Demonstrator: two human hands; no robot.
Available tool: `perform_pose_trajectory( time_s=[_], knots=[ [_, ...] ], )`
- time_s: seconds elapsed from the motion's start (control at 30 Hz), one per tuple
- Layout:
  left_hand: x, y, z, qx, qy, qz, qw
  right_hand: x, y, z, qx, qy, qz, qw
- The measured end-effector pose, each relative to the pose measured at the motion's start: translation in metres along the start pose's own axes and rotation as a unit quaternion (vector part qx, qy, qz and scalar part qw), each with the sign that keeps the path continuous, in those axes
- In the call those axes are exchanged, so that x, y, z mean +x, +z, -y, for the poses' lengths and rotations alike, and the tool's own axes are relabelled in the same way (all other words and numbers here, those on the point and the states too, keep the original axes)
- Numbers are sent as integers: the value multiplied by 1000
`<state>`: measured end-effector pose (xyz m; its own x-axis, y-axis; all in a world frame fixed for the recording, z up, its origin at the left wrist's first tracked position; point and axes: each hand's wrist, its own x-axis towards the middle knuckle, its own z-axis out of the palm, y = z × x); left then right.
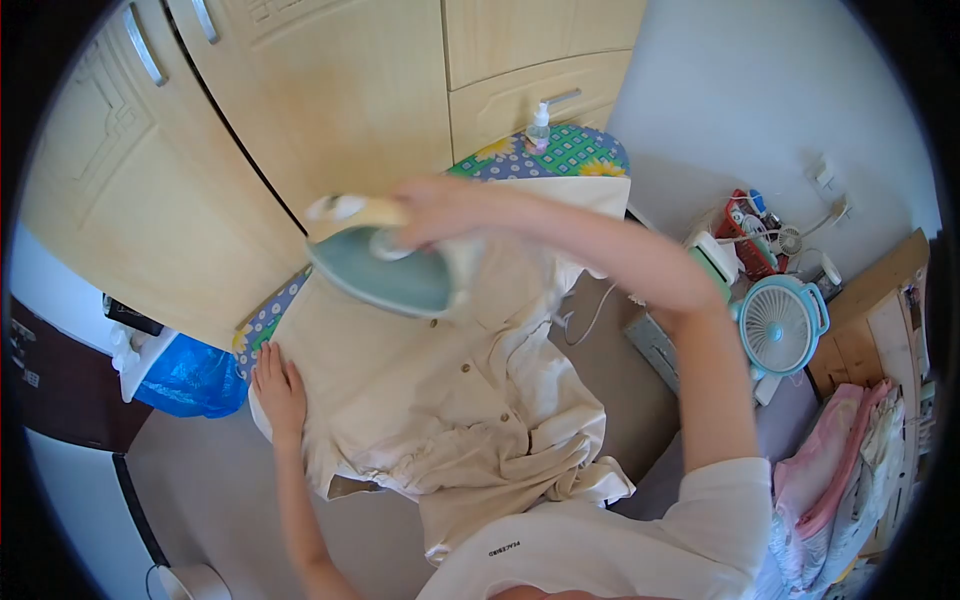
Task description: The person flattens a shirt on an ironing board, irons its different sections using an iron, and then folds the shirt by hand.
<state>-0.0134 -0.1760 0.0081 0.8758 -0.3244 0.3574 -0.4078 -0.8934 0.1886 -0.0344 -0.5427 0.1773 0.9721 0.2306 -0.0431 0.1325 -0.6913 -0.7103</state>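
Note:
My right hand [435, 212] is wrapped round the handle of a clothes iron [385, 270] with a green-grey body, blurred by motion. The iron is over a beige buttoned shirt [400, 360]; whether it touches the cloth I cannot tell. The shirt lies spread on an ironing board [575, 150] with a flowered, checked cover, its lower part bunched and hanging toward me. At the left edge, my left hand [278, 392] rests flat on the shirt, fingers stretched out.
A spray bottle [538, 128] stands on the board's far right end. Behind the board rises a wooden wardrobe [330, 90]. To the right are a blue fan [778, 325], a red basket [755, 240] and folded bedding [830, 470]. A blue bag [195, 375] hangs at left.

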Motion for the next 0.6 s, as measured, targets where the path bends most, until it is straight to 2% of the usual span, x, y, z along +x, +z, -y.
perform_pose_trajectory(
  time_s=[0.07,0.1,0.17,0.23,0.3,0.33,0.37,0.4,0.43,0.5,0.6],
  knots=[
    [4,-13,-9,-1,-11,19,1000,-43,-54,7,-30,69,7,997],
    [9,-24,-18,19,-32,57,998,-52,-75,-14,-151,10,-42,988],
    [21,-22,-26,33,-54,95,993,-83,-118,-27,-193,41,-96,976],
    [32,-13,-24,13,63,5,998,-109,-159,-46,-230,77,-110,964],
    [46,7,-28,-22,77,15,997,-125,-185,-75,-244,164,-198,935],
    [52,16,-30,-54,89,26,994,-132,-202,-92,-247,164,-199,934],
    [54,21,-34,-56,90,24,994,-138,-220,-110,-181,194,-221,938],
    [57,27,-42,-10,78,54,995,-141,-236,-131,-115,223,-245,937],
    [57,29,-45,37,64,83,994,-137,-244,-148,-115,222,-248,936],
    [56,27,-44,26,71,80,994,-125,-253,-186,-87,257,-287,918],
    [55,23,-46,-5,59,74,995,-99,-253,-234,-142,296,-283,901]
  ],
)
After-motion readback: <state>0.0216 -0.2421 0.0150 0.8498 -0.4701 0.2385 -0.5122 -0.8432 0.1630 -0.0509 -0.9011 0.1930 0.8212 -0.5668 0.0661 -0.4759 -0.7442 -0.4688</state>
